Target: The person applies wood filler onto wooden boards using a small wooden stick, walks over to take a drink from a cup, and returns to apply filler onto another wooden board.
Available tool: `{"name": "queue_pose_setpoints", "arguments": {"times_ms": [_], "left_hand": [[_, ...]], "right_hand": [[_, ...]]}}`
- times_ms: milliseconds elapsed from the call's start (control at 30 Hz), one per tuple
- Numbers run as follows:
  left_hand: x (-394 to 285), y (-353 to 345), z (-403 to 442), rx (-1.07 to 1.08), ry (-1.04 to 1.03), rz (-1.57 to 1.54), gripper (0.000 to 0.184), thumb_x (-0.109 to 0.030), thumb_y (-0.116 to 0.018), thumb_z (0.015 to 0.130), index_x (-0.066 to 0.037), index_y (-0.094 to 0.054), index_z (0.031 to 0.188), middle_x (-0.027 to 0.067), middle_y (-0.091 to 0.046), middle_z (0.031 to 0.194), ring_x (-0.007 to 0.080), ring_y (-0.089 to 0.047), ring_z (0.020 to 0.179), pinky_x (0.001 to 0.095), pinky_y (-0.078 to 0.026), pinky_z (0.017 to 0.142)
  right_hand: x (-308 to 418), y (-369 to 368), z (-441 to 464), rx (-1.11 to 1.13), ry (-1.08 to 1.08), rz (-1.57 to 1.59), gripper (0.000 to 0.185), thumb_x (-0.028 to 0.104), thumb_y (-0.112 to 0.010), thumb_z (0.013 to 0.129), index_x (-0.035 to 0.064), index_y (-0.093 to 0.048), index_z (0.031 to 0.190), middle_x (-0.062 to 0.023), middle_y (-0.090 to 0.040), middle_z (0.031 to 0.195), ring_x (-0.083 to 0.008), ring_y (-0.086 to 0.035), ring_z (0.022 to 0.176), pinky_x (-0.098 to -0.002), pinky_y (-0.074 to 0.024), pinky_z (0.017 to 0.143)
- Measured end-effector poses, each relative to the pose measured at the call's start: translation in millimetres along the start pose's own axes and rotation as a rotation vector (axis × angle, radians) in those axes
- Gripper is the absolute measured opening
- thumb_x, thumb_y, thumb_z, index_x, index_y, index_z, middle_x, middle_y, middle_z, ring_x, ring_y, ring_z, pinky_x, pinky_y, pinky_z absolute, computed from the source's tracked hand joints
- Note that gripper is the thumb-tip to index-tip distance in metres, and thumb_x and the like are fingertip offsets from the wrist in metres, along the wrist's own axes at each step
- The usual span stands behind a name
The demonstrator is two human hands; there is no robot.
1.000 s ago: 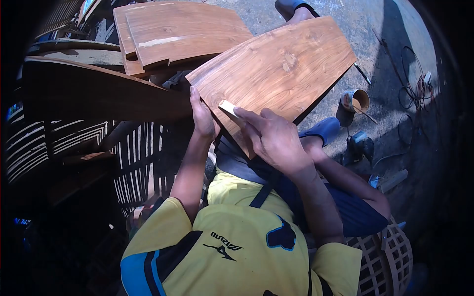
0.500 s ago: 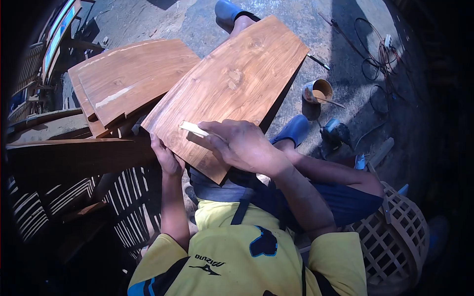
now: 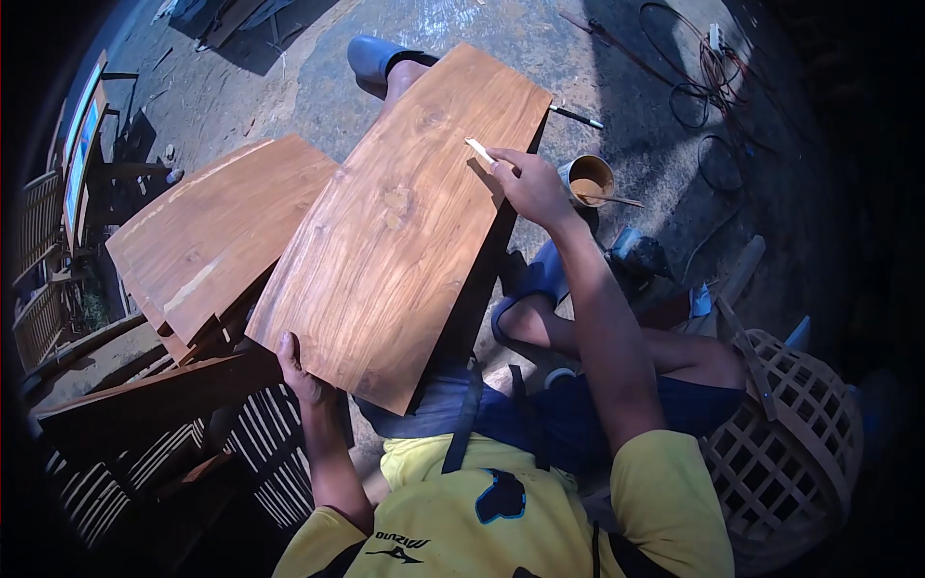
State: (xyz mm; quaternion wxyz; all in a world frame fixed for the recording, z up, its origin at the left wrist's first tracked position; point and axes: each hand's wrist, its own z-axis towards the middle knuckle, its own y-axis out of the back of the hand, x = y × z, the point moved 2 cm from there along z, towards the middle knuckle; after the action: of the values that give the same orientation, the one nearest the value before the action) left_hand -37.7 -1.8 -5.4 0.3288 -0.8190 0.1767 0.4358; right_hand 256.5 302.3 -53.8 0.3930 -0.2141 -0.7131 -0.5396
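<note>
A broad wooden board [image 3: 376, 250] with brown grain, knots and a paler filled patch lies tilted across my lap. My left hand [image 3: 306, 371] grips its near left edge, thumb on top and fingers hidden underneath. Above the far right part of the board, my right hand [image 3: 530, 183] pinches a small pale flat strip [image 3: 479, 151], like a putty spreader. The strip's tip is at or just over the wood, and I cannot tell whether it touches. Right of that hand stands an open can [image 3: 568, 171] of brown paste with a thin stick in it.
More wooden boards [image 3: 217, 236] are stacked at the left. A black pen [image 3: 576, 118] lies beyond the board. At right are a teal and black power tool [image 3: 641, 255], tangled cables [image 3: 708, 96] and a woven lattice basket [image 3: 780, 433]. Slatted wooden pieces [image 3: 265, 453] stand lower left.
My right hand has moved with the pale strip from the board's near end to its far right part. The view has shifted, and my left hand keeps its hold on the edge.
</note>
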Motion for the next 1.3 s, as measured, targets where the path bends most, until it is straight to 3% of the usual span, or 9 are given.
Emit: {"name": "queue_pose_setpoints", "arguments": {"times_ms": [367,633,700,800,967,1067,1167,1200,1300], "left_hand": [[-4,-2,-3,-0.098,0.026,0.044,0.068,-0.04,-0.05,0.099,0.004,-0.037,0.149,0.0219,-0.055,0.139,0.0319,-0.057,0.128,0.0447,-0.046,0.108],[3,16,-1,-0.141,0.015,0.048,0.065,-0.041,-0.048,0.1,0.003,-0.043,0.148,0.0202,-0.055,0.142,0.0318,-0.055,0.131,0.0462,-0.046,0.11],[1,12,0,-0.094,0.012,0.049,0.065,-0.041,-0.049,0.1,0.003,-0.043,0.147,0.02,-0.055,0.142,0.0318,-0.056,0.131,0.0461,-0.046,0.11],[2,16,0,-0.088,0.0,0.064,0.065,-0.04,-0.049,0.099,0.002,-0.042,0.148,0.0198,-0.055,0.141,0.032,-0.056,0.13,0.0459,-0.046,0.109],[3,23,0,-0.122,-0.001,0.091,0.066,-0.04,-0.051,0.099,0.002,-0.039,0.149,0.0195,-0.054,0.141,0.0323,-0.056,0.129,0.0461,-0.046,0.109],[5,24,1,-0.128,-0.007,0.09,0.066,-0.04,-0.05,0.099,0.002,-0.039,0.149,0.0197,-0.054,0.142,0.0323,-0.056,0.129,0.0463,-0.046,0.109],[2,6,-1,-0.021,0.013,0.017,0.066,-0.039,-0.049,0.099,0.002,-0.039,0.149,0.0201,-0.054,0.142,0.0323,-0.056,0.13,0.0462,-0.046,0.11],[0,6,-2,-0.043,0.036,0.022,0.066,-0.039,-0.049,0.099,0.003,-0.039,0.149,0.0204,-0.054,0.142,0.0324,-0.056,0.13,0.0463,-0.046,0.11],[-2,7,0,-0.058,0.038,0.073,0.066,-0.04,-0.048,0.099,0.003,-0.039,0.149,0.0209,-0.054,0.142,0.0324,-0.057,0.129,0.0465,-0.047,0.11]], "right_hand": [[0,-37,91,0.178,0.081,-0.238,0.036,0.032,-0.056,0.098,0.0168,-0.072,0.127,-0.0214,-0.072,0.111,-0.0413,-0.069,0.104,-0.0472,-0.0537,0.095],[24,-8,109,0.5,-0.031,-0.434,0.036,0.023,-0.053,0.096,0.0188,-0.074,0.124,-0.0155,-0.073,0.119,-0.0361,-0.068,0.111,-0.046,-0.0525,0.1],[19,-12,120,0.438,0.018,-0.449,0.036,0.022,-0.053,0.095,0.0189,-0.074,0.124,-0.0148,-0.073,0.12,-0.0348,-0.068,0.112,-0.0449,-0.0524,0.101],[35,-21,132,0.362,0.087,-0.457,0.036,0.026,-0.055,0.096,0.02,-0.073,0.126,-0.0167,-0.075,0.106,-0.0349,-0.072,0.099,-0.0443,-0.0557,0.091],[30,-26,159,0.665,0.091,-0.695,0.04,0.023,-0.056,0.091,0.0156,-0.073,0.127,-0.0182,-0.075,0.107,-0.0356,-0.071,0.102,-0.0425,-0.0543,0.096],[39,-1,122,0.588,0.143,-0.457,0.04,0.024,-0.055,0.09,0.0138,-0.074,0.124,-0.0212,-0.074,0.107,-0.0363,-0.071,0.102,-0.043,-0.0534,0.096],[35,15,85,0.575,-0.026,-0.274,0.04,0.026,-0.056,0.09,0.0124,-0.074,0.123,-0.0229,-0.073,0.106,-0.0367,-0.071,0.099,-0.0429,-0.0532,0.095],[9,7,80,0.46,0.099,-0.247,0.041,0.028,-0.057,0.09,0.012,-0.073,0.124,-0.0225,-0.074,0.103,-0.0369,-0.071,0.096,-0.0429,-0.054,0.092],[-16,13,68,0.246,-0.007,-0.144,0.04,0.03,-0.058,0.091,0.0119,-0.073,0.123,-0.0217,-0.074,0.103,-0.0373,-0.071,0.095,-0.0438,-0.0543,0.09]]}}
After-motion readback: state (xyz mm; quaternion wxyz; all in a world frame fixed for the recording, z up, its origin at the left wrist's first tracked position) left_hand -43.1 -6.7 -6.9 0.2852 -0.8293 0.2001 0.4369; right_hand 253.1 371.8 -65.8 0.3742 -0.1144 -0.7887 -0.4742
